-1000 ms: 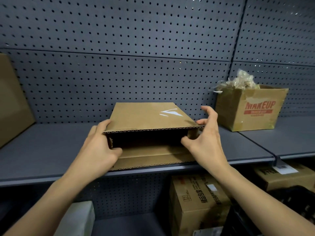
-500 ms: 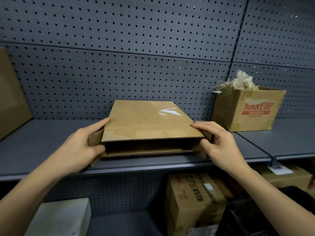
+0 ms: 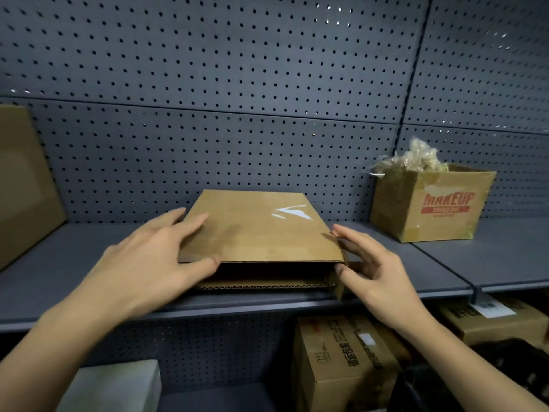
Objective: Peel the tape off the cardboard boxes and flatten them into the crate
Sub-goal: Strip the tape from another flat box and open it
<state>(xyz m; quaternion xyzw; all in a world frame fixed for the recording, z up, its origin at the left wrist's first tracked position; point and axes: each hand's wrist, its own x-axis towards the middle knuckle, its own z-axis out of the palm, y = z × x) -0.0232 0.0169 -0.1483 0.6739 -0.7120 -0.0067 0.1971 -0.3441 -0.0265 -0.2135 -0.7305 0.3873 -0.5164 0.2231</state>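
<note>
Left hand point(image 3: 157, 257) presses spread on the half-flattened brown cardboard box point(image 3: 261, 236); right hand point(image 3: 377, 269), fingers straight, touches its right edge.

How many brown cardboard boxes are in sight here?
5: the half-flattened box mid-shelf, the MAKEUP box right of it, a far-left box, and below, a lettered box and a labelled box. Others may be hidden.
</note>
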